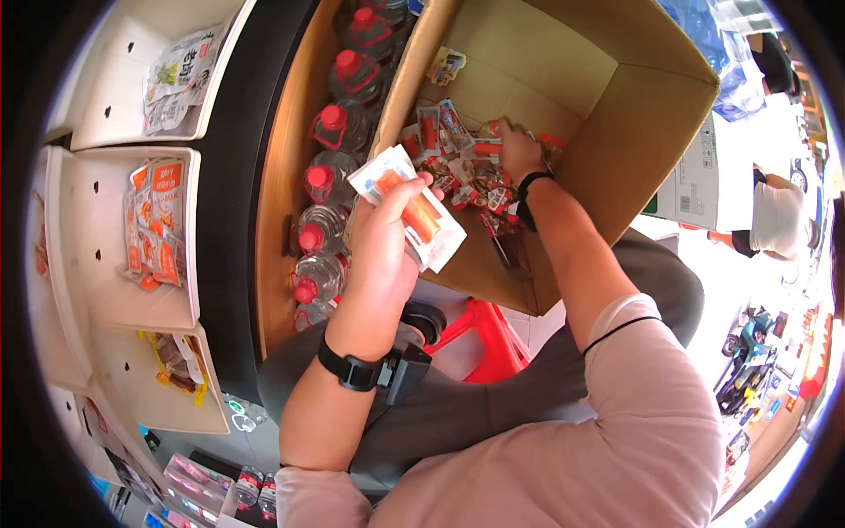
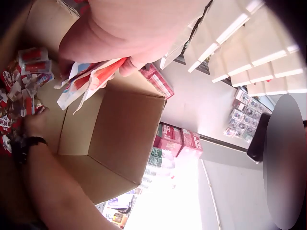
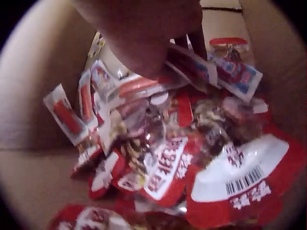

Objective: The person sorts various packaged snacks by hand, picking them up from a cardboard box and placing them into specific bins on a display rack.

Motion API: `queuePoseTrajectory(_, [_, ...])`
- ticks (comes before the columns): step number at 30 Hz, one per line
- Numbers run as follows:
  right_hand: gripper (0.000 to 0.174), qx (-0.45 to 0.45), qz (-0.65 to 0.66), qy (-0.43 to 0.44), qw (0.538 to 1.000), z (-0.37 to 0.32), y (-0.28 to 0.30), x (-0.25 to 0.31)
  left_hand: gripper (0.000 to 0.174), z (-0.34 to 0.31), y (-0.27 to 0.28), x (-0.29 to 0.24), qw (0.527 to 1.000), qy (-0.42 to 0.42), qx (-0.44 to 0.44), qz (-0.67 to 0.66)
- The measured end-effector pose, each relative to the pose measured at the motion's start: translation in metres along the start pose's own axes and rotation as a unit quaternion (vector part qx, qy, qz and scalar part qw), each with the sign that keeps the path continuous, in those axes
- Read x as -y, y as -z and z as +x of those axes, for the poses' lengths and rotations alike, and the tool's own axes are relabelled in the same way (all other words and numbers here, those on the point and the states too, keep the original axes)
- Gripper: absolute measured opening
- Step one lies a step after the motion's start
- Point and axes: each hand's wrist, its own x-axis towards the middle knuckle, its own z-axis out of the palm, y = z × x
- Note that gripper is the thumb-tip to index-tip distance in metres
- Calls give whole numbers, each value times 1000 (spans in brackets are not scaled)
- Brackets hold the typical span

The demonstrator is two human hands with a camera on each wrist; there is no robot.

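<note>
My left hand grips a few flat sausage packets over the near edge of the cardboard box, its thumb lying across the top one. Red-orange sticks show through their clear and white wrapping; in the left wrist view the packets fan out below the fingers. Deep in the box, my right hand reaches into a pile of small snack packets. In the right wrist view its fingers pinch a narrow wrapped packet. Red-and-white bags lie nearer the camera.
Large clear bottles with red caps line the box's left side. Cream bins with bagged snacks stand farther left. A red plastic stool is below the box, between the person's legs. A white carton stands to its right.
</note>
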Motion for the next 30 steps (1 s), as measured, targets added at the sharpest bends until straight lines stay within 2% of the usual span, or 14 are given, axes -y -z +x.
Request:
queuePoseTrajectory(2, [52,42,81,-34,995,10,19,-11,35,-3,-1,0,1000,-5,15,7])
queuePoseTrajectory(3, [55,19,161,-23,986,17,23,-18,35,-4,-3,0,1000,-11,22,9])
queuePoseTrajectory(5, [63,-24,317,1,948,27,26,-32,35,-5,-4,1,999,-21,35,9])
queuePoseTrajectory(8, [65,-17,476,76,876,19,84,-22,35,-4,-7,1,998,-25,55,15])
queuePoseTrajectory(9, [65,32,483,99,869,-11,149,0,33,-6,-9,0,997,-35,62,35])
queuePoseTrajectory(12, [62,180,466,119,858,-51,226,11,31,-3,-12,12,989,-101,70,82])
queuePoseTrajectory(15, [61,157,494,140,844,-123,292,39,31,-8,-21,23,989,-83,84,83])
queuePoseTrajectory(19, [71,-1,325,154,933,-168,283,58,38,-22,-34,38,983,-43,169,55])
queuePoseTrajectory(20, [66,32,376,141,915,-180,287,67,40,-29,-39,39,979,-38,187,65])
queuePoseTrajectory(22, [65,33,415,213,884,-186,275,70,40,-39,-40,43,970,-45,228,73])
queuePoseTrajectory(25, [54,169,522,215,808,-175,282,51,28,-33,-30,48,979,-1,200,47])
queuePoseTrajectory(28, [42,235,645,117,718,-163,307,37,25,-28,-32,32,981,39,190,-11])
queuePoseTrajectory(29, [41,216,698,70,680,-164,316,39,28,-25,-31,28,981,42,188,-9])
queuePoseTrajectory(30, [42,184,707,61,680,-163,317,40,30,-23,-31,28,982,44,185,-8])
